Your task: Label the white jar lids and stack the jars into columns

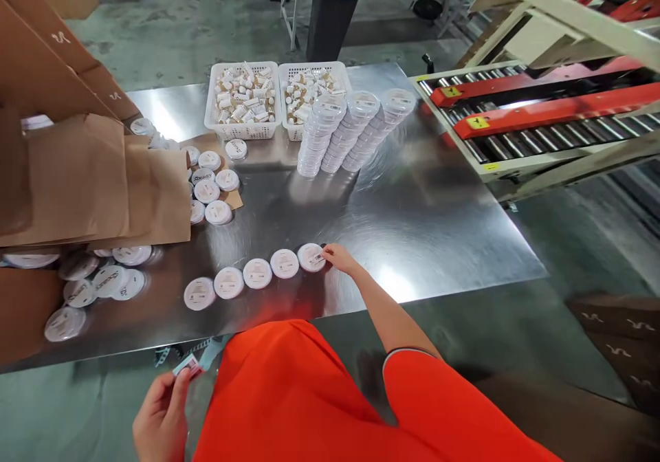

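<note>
Five or so is more than I count, so several round white-lidded containers form a row near the table's front edge. At the row's right end, my right hand has its fingertips pinched over a small printed label on the lid of the last container. My left hand is below the table edge, thumb and fingers closed on a small strip of printed labels. Small marks show on the other lids in the row.
Tall stacks of clear-sided containers stand behind, beside two white baskets of small bottles. Cardboard boxes and loose containers lie left. A roller conveyor adjoins the steel table at right.
</note>
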A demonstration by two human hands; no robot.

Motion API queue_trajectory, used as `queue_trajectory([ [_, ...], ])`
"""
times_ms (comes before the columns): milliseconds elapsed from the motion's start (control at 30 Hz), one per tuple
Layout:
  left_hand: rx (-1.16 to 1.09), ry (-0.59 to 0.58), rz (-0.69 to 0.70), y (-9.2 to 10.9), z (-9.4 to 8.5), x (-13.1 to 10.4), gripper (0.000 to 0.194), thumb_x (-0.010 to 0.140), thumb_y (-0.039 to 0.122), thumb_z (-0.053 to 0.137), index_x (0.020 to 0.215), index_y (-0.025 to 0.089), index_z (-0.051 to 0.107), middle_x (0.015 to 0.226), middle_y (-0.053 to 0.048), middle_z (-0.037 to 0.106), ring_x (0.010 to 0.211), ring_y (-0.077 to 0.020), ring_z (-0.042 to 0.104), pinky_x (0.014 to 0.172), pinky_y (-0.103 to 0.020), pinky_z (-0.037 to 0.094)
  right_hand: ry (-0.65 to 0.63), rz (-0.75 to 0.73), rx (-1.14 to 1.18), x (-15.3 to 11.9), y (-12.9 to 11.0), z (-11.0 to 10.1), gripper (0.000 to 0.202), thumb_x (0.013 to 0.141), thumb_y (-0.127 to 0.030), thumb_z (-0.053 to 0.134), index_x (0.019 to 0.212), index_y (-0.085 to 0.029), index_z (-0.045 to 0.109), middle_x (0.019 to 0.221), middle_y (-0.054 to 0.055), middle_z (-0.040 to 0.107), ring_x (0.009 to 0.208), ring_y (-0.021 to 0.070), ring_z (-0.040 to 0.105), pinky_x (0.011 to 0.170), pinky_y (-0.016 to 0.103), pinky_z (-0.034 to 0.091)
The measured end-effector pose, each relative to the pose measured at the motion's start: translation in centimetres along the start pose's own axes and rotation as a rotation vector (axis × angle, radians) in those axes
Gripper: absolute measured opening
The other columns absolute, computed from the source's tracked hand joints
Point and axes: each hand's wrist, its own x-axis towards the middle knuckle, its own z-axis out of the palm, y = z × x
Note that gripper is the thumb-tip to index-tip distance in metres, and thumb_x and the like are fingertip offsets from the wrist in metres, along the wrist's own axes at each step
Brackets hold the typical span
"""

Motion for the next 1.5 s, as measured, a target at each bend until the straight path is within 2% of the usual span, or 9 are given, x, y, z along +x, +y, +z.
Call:
queue_trajectory([
  [500,0.063,-0.059,-0.057,0.9,0.6,-0.9,0.045,0.053,0.063,0.064,0.070,0.022,0.067,0.078,-0.005,0.076,0.090,-0.0287,0.068,0.080,-0.034,0.052,0.154,0.051,-0.090,-0.9,-1.3,1.4,0.021,0.074,-0.029,0.068,0.064,-0.019,0.052,0.075,0.000,0.058,0.070,0.0135,0.053,0.065,0.024,0.038],
  [800,0.067,-0.062,0.020,0.3,0.8,-0.7,0.041,0.059,0.061,0.063,0.070,0.022,0.067,0.077,-0.004,0.076,0.084,-0.0258,0.068,0.073,-0.031,0.052,0.257,0.089,0.113,-1.4,-1.2,1.3,0.014,0.075,-0.023,0.062,0.086,-0.023,0.054,0.069,-0.003,0.064,0.069,0.0159,0.060,0.071,0.028,0.045],
  [900,0.057,-0.019,0.121,1.0,1.1,-1.1,0.038,0.066,0.058,0.062,0.072,0.021,0.067,0.074,-0.003,0.074,0.076,-0.0219,0.067,0.067,-0.028,0.051,0.353,0.075,0.087,-2.5,-3.3,1.3,0.019,0.078,-0.025,0.055,0.097,-0.021,0.057,0.089,0.007,0.067,0.086,0.0218,0.061,0.081,0.036,0.046],
  [1000,0.017,-0.012,0.249,2.4,1.5,-1.6,0.036,0.071,0.054,0.061,0.071,0.019,0.067,0.068,-0.002,0.071,0.065,-0.0177,0.063,0.061,-0.025,0.049,0.523,-0.038,0.193,-4.9,-9.2,2.4,0.029,0.081,-0.033,0.054,0.106,-0.019,0.058,0.111,0.013,0.062,0.105,0.0266,0.055,0.092,0.043,0.042],
  [1033,-0.016,-0.011,0.286,2.9,1.7,-1.8,0.035,0.073,0.053,0.059,0.069,0.019,0.066,0.066,-0.002,0.069,0.063,-0.0167,0.061,0.060,-0.024,0.049,0.458,-0.122,0.297,-6.2,-11.9,2.9,0.028,0.082,-0.035,0.054,0.105,-0.020,0.058,0.110,0.012,0.062,0.105,0.0256,0.055,0.092,0.042,0.043],
  [1133,-0.052,-0.068,0.373,3.8,2.4,-2.1,0.033,0.080,0.048,0.056,0.070,0.018,0.065,0.069,-0.002,0.067,0.065,-0.0154,0.060,0.063,-0.024,0.049,-0.170,-0.472,0.653,-10.5,-20.3,4.7,0.030,0.082,-0.036,0.058,0.109,-0.023,0.059,0.106,0.007,0.063,0.097,0.0194,0.058,0.087,0.034,0.046],
  [1200,-0.044,-0.090,0.413,3.7,2.8,-2.2,0.032,0.082,0.046,0.056,0.068,0.018,0.065,0.071,-0.003,0.067,0.068,-0.0156,0.060,0.066,-0.024,0.049,-0.403,-0.525,0.813,-13.0,-24.7,5.6,0.035,0.078,-0.033,0.064,0.111,-0.023,0.059,0.101,0.003,0.064,0.092,0.0170,0.059,0.083,0.031,0.048],
  [1367,-0.187,-0.076,0.396,2.6,3.2,-2.1,0.029,0.081,0.042,0.061,0.096,0.018,0.065,0.096,-0.008,0.069,0.085,-0.0191,0.065,0.077,-0.029,0.053,-0.434,-0.413,0.897,-15.0,-28.0,6.3,0.009,0.080,-0.024,0.060,0.087,-0.020,0.064,0.083,0.000,0.063,0.076,0.0125,0.056,0.071,0.026,0.047],
  [1500,-0.159,-0.102,0.469,2.7,3.1,-2.3,0.022,0.082,0.040,0.060,0.085,0.019,0.067,0.089,-0.008,0.069,0.083,-0.0192,0.065,0.075,-0.028,0.053,-0.487,-0.391,0.901,-14.9,-27.2,6.2,0.010,0.079,-0.027,0.063,0.086,-0.019,0.065,0.082,0.000,0.065,0.076,0.0131,0.057,0.071,0.027,0.047],
])
